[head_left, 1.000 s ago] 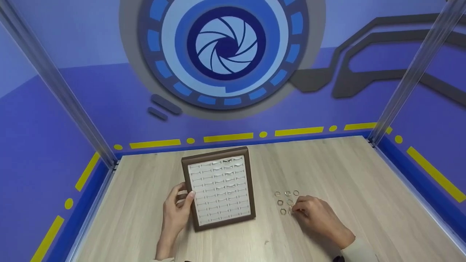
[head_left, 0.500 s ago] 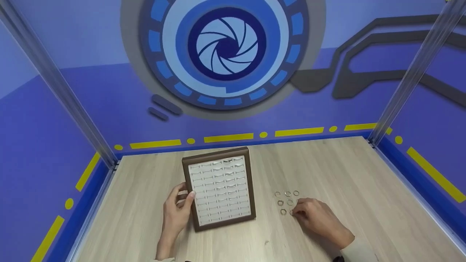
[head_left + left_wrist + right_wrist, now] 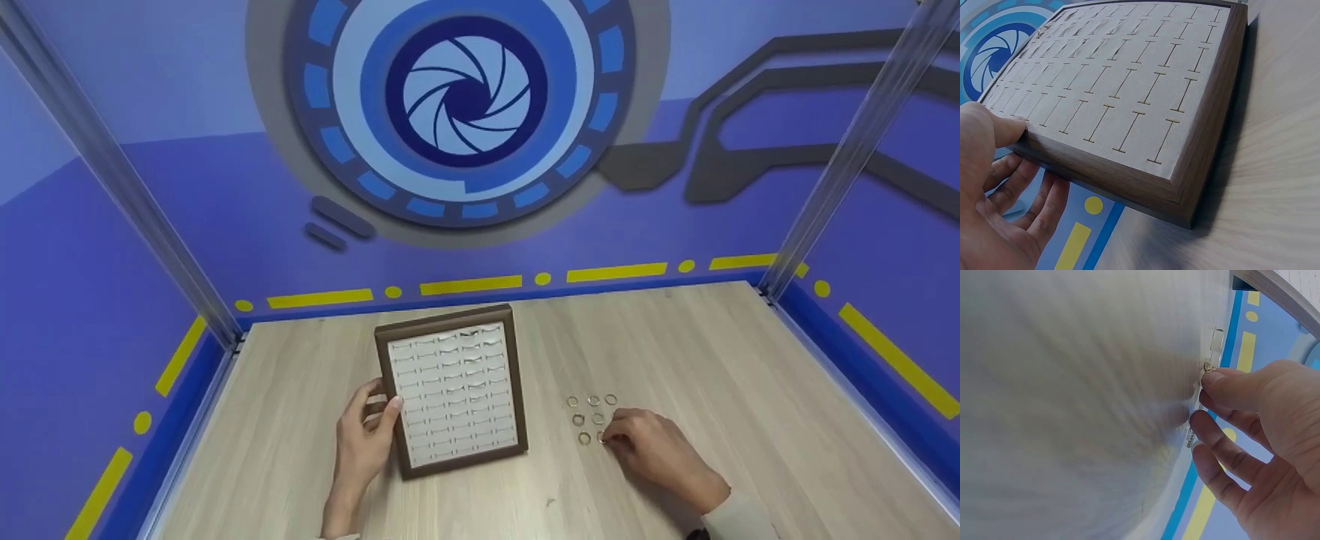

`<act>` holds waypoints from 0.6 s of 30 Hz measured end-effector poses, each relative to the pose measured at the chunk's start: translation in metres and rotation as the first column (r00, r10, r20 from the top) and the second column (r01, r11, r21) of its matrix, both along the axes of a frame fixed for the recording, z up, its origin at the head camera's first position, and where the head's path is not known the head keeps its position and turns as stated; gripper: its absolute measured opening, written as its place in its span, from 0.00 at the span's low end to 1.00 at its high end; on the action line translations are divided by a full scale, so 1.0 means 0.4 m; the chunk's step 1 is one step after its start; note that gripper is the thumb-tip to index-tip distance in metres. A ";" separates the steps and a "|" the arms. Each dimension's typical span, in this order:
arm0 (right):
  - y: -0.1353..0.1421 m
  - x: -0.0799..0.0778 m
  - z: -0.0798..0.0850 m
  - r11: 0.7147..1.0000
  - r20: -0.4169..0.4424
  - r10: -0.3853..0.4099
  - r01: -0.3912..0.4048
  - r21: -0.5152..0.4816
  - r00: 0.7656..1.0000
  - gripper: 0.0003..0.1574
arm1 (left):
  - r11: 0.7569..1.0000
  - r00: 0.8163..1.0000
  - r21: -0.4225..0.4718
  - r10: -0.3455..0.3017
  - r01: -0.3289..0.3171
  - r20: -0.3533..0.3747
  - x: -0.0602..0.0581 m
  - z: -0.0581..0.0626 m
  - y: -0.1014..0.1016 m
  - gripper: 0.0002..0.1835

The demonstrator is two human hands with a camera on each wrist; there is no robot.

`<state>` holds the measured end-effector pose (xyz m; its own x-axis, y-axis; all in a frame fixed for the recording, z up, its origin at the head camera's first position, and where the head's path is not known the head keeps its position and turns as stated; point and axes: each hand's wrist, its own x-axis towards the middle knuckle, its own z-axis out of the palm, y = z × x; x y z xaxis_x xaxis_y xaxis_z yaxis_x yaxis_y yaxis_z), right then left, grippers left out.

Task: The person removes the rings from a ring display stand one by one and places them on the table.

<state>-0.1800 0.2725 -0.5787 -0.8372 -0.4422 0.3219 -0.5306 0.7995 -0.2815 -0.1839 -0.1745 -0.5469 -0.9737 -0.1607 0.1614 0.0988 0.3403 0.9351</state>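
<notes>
A ring display tray (image 3: 457,405) with a brown wooden frame and a pale slotted pad leans back on the table. My left hand (image 3: 367,431) grips its left side, thumb on the front edge and fingers behind, as the left wrist view (image 3: 1010,180) also shows. The visible slots of the pad hold no rings. Low over the table, my right hand (image 3: 652,450) pinches a ring (image 3: 1207,367) between thumb and forefinger. Several gold-coloured rings (image 3: 584,439) lie in short rows just left of those fingers.
The wooden tabletop (image 3: 720,352) is bounded by a blue printed back wall (image 3: 225,225) and side walls. Metal posts (image 3: 840,165) stand at the back corners.
The right hand has dipped very slightly at the nearest row of rings. The left hand and the tray stay in place.
</notes>
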 end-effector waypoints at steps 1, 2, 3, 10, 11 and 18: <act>-0.001 -0.001 0.001 1.000 0.000 0.002 -0.002 0.002 1.000 0.13 | 1.000 1.000 -0.002 -0.001 0.001 0.000 0.000 0.001 0.000 0.26; -0.001 -0.001 0.003 1.000 0.003 0.003 -0.003 0.001 1.000 0.13 | 1.000 1.000 0.000 0.000 0.000 -0.004 -0.001 0.001 0.000 0.26; -0.002 -0.003 0.006 1.000 0.006 0.004 -0.004 -0.001 1.000 0.13 | 1.000 1.000 0.001 -0.001 0.001 -0.010 -0.001 0.002 -0.001 0.26; -0.017 -0.007 0.040 0.998 0.015 0.008 -0.007 -0.059 1.000 0.09 | 1.000 0.998 -0.005 -0.001 0.001 -0.057 0.001 -0.003 -0.002 0.25; -0.021 -0.009 0.047 0.997 0.010 0.012 -0.011 -0.071 1.000 0.09 | 1.000 0.998 -0.007 0.000 -0.001 -0.060 0.001 -0.003 -0.002 0.25; -0.059 -0.017 0.097 0.993 -0.028 0.014 -0.018 -0.114 1.000 0.12 | 1.000 0.999 0.003 -0.006 0.006 -0.053 0.002 -0.003 0.001 0.25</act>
